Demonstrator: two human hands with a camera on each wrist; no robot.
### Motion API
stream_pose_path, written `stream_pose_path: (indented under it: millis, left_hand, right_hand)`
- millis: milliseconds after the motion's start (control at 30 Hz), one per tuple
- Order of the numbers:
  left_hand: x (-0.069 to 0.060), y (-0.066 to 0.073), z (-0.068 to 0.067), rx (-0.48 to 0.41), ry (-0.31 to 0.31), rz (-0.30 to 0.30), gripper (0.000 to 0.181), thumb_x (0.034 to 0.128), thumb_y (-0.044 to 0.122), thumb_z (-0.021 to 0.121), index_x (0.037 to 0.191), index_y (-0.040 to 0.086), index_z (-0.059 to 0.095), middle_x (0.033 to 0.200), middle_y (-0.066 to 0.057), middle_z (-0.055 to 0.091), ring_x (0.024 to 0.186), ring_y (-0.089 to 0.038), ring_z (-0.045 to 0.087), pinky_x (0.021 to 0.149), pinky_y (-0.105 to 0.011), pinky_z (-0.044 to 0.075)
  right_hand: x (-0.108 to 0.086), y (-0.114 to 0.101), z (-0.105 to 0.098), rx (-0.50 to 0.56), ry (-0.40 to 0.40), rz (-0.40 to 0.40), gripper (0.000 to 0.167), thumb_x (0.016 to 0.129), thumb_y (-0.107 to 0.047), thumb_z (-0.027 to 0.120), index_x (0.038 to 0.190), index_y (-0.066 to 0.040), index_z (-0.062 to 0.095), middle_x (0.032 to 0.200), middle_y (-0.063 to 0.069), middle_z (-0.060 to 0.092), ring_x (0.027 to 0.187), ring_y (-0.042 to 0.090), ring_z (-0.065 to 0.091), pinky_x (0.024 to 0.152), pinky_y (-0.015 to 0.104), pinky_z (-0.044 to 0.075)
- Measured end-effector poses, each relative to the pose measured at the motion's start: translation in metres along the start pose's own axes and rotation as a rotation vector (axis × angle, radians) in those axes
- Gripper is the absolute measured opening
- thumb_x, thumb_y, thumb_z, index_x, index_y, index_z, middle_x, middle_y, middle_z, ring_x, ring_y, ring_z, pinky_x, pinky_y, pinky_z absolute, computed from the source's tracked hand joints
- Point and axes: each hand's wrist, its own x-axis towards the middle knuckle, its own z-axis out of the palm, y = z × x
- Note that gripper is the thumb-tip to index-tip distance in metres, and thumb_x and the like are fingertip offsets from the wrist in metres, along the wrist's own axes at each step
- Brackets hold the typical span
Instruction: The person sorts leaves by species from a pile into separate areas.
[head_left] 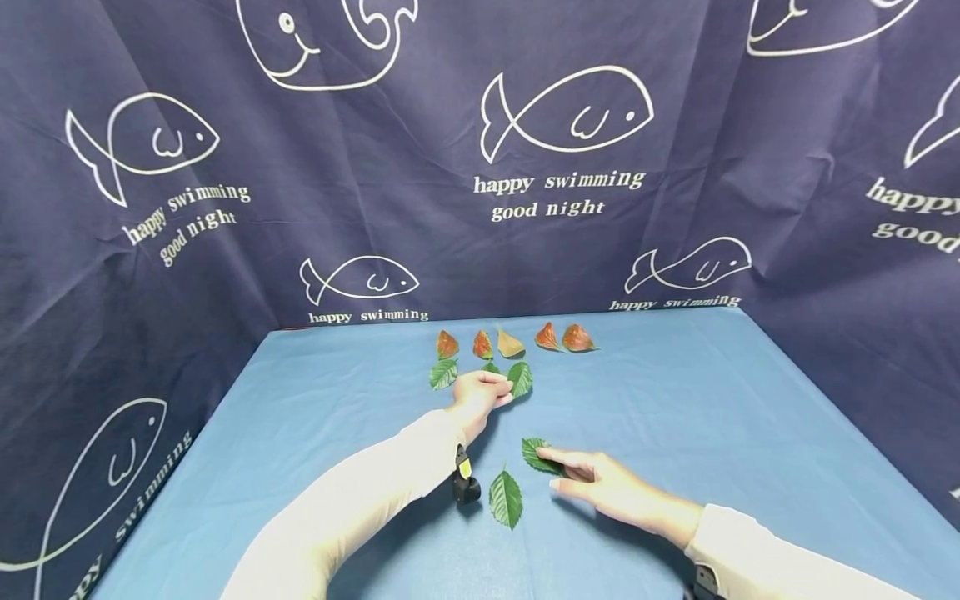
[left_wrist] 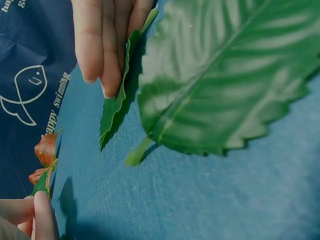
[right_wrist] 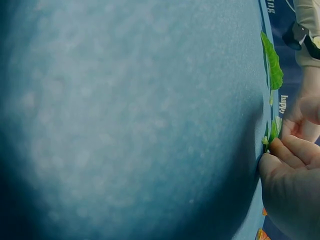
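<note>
My left hand (head_left: 480, 396) reaches to the back of the table and pinches a green leaf (head_left: 521, 378) between thumb and fingers. That pinched leaf (left_wrist: 42, 184) also shows small at the lower left of the left wrist view. Nearer the front, my right hand (head_left: 611, 487) touches a second serrated green leaf (head_left: 536, 454) with extended fingers, the thumb apart from it. In the left wrist view those fingers (left_wrist: 90, 55) lie along the leaf, which stands slightly tilted. A loose green leaf (head_left: 506, 498) lies between my forearms, its stem pointing away.
Along the table's back edge lie several reddish leaves, among them a red one (head_left: 578, 337), and a yellowish leaf (head_left: 512, 343). In front of them rests a green leaf (head_left: 443, 373); another (head_left: 491, 367) is partly hidden by my left hand. Dark blue fish-print cloth (head_left: 562, 250) walls the table (head_left: 675, 400).
</note>
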Motion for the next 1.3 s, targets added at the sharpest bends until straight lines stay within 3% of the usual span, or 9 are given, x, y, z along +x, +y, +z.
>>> stream_pose_path:
  millis: [167,333,533,1067,1300]
  left_hand:
    - [0.005,0.000,0.007,-0.034,0.021,0.009,0.012,0.0776,-0.012,0.070,0.090,-0.010,0.070,0.080,-0.011,0.067,0.076,-0.024,0.073,0.075,-0.030,0.061]
    - [0.006,-0.001,0.010,-0.043,0.033,0.008,0.014,0.0773,-0.014,0.069,0.091,-0.012,0.069,0.086,-0.016,0.068,0.081,-0.028,0.073,0.075,-0.031,0.061]
    - [0.006,-0.001,0.011,-0.032,0.032,-0.002,0.015,0.0783,-0.015,0.068,0.093,-0.015,0.069,0.095,-0.018,0.066,0.089,-0.034,0.072,0.076,-0.031,0.061]
    - [0.010,-0.002,0.009,0.043,0.007,-0.044,0.016,0.0788,-0.013,0.070,0.094,-0.012,0.072,0.096,-0.021,0.071,0.080,-0.028,0.074,0.070,-0.028,0.061]
    - [0.007,-0.001,0.009,0.051,0.008,-0.002,0.017,0.0800,-0.012,0.069,0.097,-0.013,0.070,0.101,-0.024,0.069,0.082,-0.032,0.073,0.074,-0.030,0.061]
  right_hand:
    - [0.001,0.000,0.000,0.000,0.006,-0.016,0.050,0.097,-0.024,0.059,0.143,-0.006,0.048,0.149,0.020,0.042,0.137,0.035,0.033,0.101,0.004,0.031]
    - [0.001,0.001,0.001,0.003,0.006,-0.025,0.050,0.097,-0.023,0.059,0.142,-0.005,0.048,0.148,0.019,0.043,0.138,0.031,0.034,0.101,0.003,0.030]
    - [0.002,0.002,0.002,0.022,-0.003,-0.016,0.050,0.097,-0.023,0.059,0.143,-0.005,0.048,0.149,0.020,0.042,0.138,0.030,0.033,0.100,0.002,0.029]
    - [0.001,0.002,0.002,0.018,0.001,-0.027,0.051,0.097,-0.024,0.060,0.143,-0.006,0.048,0.149,0.019,0.043,0.138,0.031,0.034,0.101,0.003,0.029]
    - [0.000,0.003,0.002,0.026,-0.001,-0.022,0.051,0.097,-0.024,0.059,0.143,-0.005,0.048,0.149,0.020,0.042,0.138,0.035,0.032,0.101,0.003,0.029]
